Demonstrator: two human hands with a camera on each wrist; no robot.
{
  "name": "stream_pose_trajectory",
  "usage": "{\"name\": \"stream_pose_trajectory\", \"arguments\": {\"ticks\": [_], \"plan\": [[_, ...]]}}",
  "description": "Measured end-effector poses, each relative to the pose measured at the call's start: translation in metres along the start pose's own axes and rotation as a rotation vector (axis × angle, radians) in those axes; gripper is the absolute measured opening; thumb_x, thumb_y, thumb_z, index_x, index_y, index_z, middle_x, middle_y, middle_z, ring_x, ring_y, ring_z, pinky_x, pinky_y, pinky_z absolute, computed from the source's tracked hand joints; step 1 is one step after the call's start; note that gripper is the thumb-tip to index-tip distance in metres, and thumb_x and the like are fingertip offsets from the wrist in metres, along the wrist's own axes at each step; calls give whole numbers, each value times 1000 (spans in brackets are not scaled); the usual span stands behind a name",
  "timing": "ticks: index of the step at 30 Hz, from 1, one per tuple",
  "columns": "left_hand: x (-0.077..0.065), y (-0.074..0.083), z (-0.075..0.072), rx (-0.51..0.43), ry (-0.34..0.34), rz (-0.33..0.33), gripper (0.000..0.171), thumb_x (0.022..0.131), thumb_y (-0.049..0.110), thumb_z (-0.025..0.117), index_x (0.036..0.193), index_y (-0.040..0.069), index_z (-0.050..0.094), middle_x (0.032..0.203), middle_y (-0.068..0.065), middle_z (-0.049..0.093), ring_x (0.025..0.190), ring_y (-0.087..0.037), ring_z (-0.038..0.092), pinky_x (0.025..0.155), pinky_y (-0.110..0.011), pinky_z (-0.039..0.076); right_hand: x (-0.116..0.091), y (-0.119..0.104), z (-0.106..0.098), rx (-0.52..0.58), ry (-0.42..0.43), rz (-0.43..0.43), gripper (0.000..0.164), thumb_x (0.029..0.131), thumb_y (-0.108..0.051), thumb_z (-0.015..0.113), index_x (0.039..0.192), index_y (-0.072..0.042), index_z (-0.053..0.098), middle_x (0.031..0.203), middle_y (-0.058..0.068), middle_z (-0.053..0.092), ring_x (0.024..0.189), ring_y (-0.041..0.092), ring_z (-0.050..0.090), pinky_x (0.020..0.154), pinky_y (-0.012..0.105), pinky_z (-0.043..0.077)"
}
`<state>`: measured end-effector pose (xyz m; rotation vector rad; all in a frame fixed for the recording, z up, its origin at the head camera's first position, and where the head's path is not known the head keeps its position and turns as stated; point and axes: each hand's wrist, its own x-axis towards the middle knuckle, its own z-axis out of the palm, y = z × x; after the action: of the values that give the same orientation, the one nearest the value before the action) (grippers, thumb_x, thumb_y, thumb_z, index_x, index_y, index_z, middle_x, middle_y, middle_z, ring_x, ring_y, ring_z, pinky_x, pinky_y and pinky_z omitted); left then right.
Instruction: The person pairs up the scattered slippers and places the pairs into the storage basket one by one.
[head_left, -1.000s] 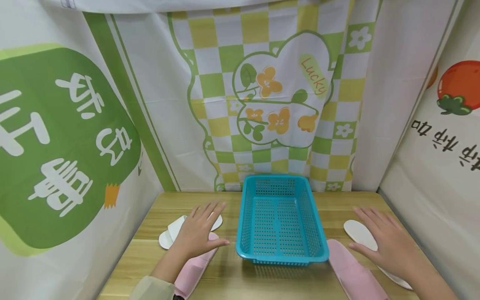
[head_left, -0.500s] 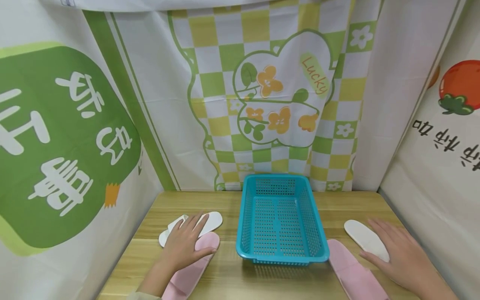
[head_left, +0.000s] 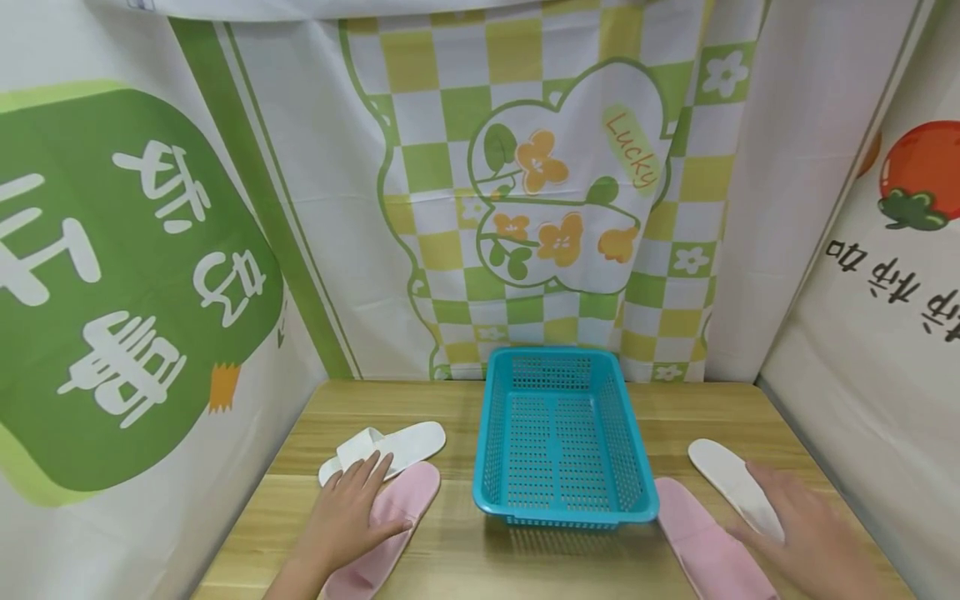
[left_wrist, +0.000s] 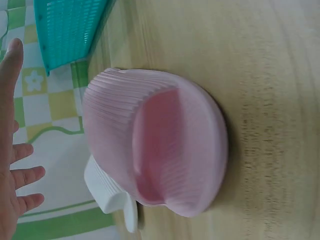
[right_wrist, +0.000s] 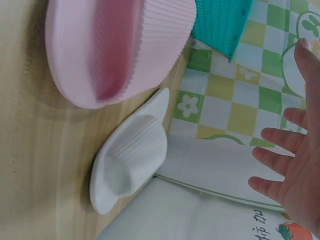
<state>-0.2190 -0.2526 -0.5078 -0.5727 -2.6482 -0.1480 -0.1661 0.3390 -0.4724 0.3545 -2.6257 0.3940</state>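
My left hand (head_left: 341, 515), fingers spread and holding nothing, hovers over a pink slipper (head_left: 405, 500) on the left. In the left wrist view that pink slipper (left_wrist: 160, 135) shows its ribbed strap, with the hand off to the side. Just behind it lies a white slipper (head_left: 412, 444). On the right, my right hand (head_left: 813, 533) is also empty, its fingers apart, partly covering another white slipper (head_left: 727, 475). A second pink slipper (head_left: 705, 533) lies between this hand and the blue basket (head_left: 645, 467). The right wrist view shows the white slipper (right_wrist: 132, 155) whole.
The basket, with perforated sides, stands at the middle of the wooden table (head_left: 450, 550). Behind it hangs a checkered cloth (head_left: 420, 167). Printed cloths also enclose the left and right sides.
Both hands have drawn back toward the near edge, the left also shifting left, uncovering more of the left white slipper. The basket and slippers have stayed in place.
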Motion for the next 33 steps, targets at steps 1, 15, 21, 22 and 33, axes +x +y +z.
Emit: {"name": "stream_pose_trajectory", "arguments": {"ticks": [1, 15, 21, 22, 33], "plan": [[-2, -1, 1, -1, 0, -4, 99, 72, 70, 68, 142, 3, 47, 136, -21, 52, 117, -43, 53, 94, -60, 40, -2, 0, 2, 7, -18, 10, 82, 73, -45, 81, 135, -2, 50, 122, 20, 57, 106, 46, 53, 79, 63, 40], [-34, -8, 20, -29, 22, -38, 101, 69, 67, 73, 138, -2, 48, 135, -25, 51, 116, -41, 53, 88, -58, 45, -26, -4, 33, 49, -57, 39, 80, 72, -45, 81, 131, 1, 51, 127, 22, 56, 113, 43, 52, 84, 59, 41], [-39, -9, 26, -45, 21, -49, 106, 67, 67, 75, 141, -2, 45, 137, -25, 49, 119, -41, 51, 89, -59, 45, -35, -7, 46, 58, -127, 78, 83, 75, -50, 78, 132, 5, 51, 128, 24, 55, 112, 44, 53, 85, 59, 43], [-39, -8, 27, -49, 12, -56, 106, 66, 67, 75, 141, -2, 44, 137, -26, 48, 120, -42, 51, 89, -59, 44, -37, -7, 48, 58, -124, 77, 84, 74, -50, 78, 131, 5, 51, 128, 24, 56, 112, 44, 54, 85, 59, 44], [-44, -8, 36, -55, -13, -52, 110, 64, 71, 74, 138, -4, 44, 135, -27, 50, 113, -43, 55, 81, -58, 49, -53, -2, 75, 58, -20, 7, 83, 59, -41, 89, 124, 0, 57, 116, 9, 62, 104, 29, 58, 94, 11, 19]]}}
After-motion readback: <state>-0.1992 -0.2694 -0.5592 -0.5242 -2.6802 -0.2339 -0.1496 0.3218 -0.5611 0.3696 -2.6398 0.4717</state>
